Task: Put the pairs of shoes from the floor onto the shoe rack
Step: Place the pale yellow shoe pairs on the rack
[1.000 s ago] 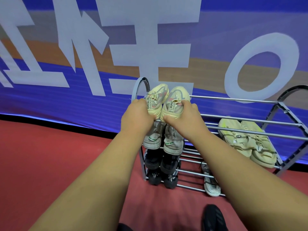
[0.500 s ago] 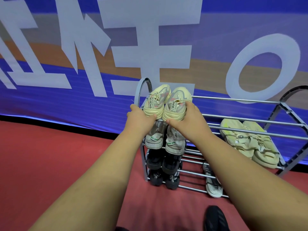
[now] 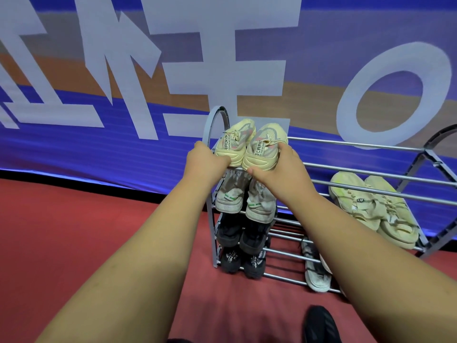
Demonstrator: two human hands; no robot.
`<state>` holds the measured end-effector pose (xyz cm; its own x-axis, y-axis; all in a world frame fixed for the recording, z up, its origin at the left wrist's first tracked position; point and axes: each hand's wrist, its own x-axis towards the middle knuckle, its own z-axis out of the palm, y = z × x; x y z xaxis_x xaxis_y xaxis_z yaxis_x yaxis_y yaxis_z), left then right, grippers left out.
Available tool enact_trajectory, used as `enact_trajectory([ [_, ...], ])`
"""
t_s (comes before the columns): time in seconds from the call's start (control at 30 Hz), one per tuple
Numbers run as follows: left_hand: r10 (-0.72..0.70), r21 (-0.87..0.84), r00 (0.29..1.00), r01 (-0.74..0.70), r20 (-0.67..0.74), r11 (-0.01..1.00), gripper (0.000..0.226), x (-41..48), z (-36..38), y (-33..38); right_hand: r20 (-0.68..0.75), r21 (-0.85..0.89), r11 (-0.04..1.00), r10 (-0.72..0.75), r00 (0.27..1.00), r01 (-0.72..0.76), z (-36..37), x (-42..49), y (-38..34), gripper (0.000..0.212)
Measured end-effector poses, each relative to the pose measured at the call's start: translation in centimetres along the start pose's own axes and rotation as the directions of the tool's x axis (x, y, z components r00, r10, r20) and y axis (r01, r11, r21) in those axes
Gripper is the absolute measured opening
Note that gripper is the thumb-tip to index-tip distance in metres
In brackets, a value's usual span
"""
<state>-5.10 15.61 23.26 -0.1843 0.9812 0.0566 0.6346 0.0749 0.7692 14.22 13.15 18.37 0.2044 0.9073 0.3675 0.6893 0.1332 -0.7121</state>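
A pair of pale yellow sneakers (image 3: 249, 144) rests on the top tier of the grey metal shoe rack (image 3: 358, 167), at its left end, toes to the wall. My left hand (image 3: 206, 160) touches the heel of the left sneaker. My right hand (image 3: 282, 169) wraps the heel and outer side of the right sneaker. Below them sit grey-white sneakers (image 3: 244, 196), then two pairs of black shoes (image 3: 243, 235). A second pale yellow pair (image 3: 371, 206) lies on a lower tier at the right.
A white shoe (image 3: 315, 271) lies on the bottom tier. A black shoe (image 3: 321, 325) is on the red floor near me. A blue, orange and white banner wall (image 3: 123, 70) stands right behind the rack.
Both hands have slid back off the tops of the yellow sneakers toward their heels. The pair has settled onto the top bars. The view shifted slightly.
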Motion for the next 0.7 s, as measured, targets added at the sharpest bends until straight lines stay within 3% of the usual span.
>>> enact_trajectory([
  [0.17, 0.005, 0.012, 1.000, -0.005, -0.010, 1.000, 0.052, -0.2, 0.2, -0.7, 0.007, -0.038, 0.999, 0.009, 1.000, -0.008, 0.3, -0.3, -0.2, 0.078],
  [0.43, -0.019, -0.006, 1.000, 0.019, 0.016, 1.000, 0.094, -3.6, 1.0, -1.6, 0.061, -0.139, 0.990, -0.001, 0.998, 0.009, -1.1, -3.4, -1.5, 0.069],
  [0.6, 0.035, 0.132, 0.996, -0.046, 0.083, 0.990, 0.108, -6.1, 0.6, -2.2, 0.133, -0.239, 0.970, -0.006, 0.991, 0.038, -3.5, -6.5, -2.6, 0.053],
  [0.7, -0.030, 0.291, 0.987, -0.018, 0.158, 0.956, 0.100, -7.8, 0.8, -2.2, 0.155, -0.291, 0.956, 0.014, 0.988, 0.032, -5.3, -8.6, -2.5, 0.058],
])
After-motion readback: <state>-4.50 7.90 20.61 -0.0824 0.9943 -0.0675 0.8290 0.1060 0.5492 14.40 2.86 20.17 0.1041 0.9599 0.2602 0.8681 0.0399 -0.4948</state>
